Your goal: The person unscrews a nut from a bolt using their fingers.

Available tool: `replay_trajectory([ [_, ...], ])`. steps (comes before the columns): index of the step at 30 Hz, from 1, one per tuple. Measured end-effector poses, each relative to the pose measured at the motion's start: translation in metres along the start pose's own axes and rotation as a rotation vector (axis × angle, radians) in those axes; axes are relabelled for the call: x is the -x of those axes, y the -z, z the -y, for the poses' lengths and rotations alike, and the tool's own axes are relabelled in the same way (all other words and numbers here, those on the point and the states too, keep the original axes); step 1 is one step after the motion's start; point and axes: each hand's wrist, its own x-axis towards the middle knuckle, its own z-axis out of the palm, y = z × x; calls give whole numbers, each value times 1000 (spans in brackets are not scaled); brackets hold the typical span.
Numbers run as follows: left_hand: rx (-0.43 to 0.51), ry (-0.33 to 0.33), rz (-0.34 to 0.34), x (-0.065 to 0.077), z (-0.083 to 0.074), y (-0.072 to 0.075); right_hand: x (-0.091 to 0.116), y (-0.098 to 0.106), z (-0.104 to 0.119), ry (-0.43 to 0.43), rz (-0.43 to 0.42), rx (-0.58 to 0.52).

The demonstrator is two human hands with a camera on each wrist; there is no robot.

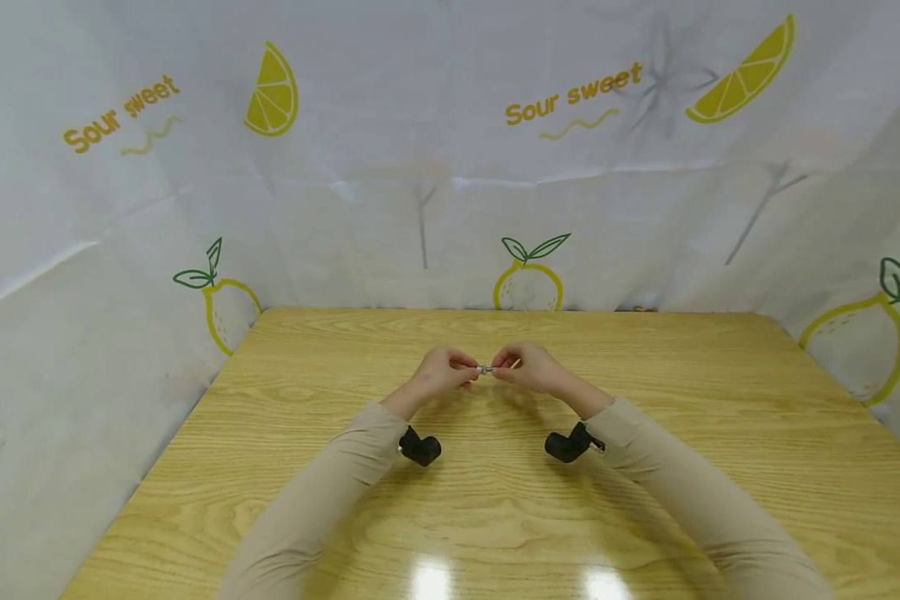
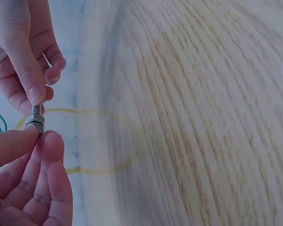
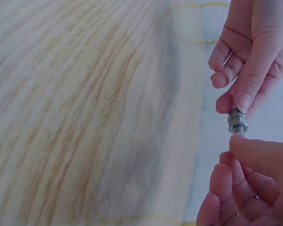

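Left hand [image 1: 441,372] pinches the thicker end of a metal bolt [image 1: 484,369] — just right of that grip sits a hex nut [image 3: 238,121], then exposed thread [image 2: 36,109], its far end pinched by the right hand [image 1: 532,369] — both grips over a wooden table [image 1: 487,508].

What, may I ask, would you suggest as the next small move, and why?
Perhaps shift the right hand onto the nut: that hand pinches the bolt by its threaded end, while the left hand holds the opposite end, leaving the nut's sides apparently exposed between them.
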Motion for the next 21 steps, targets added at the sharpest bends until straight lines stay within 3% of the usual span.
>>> replay_trajectory([
  [21,93,-97,44,17,2,9,20,5,14,78,-13,-90],
])
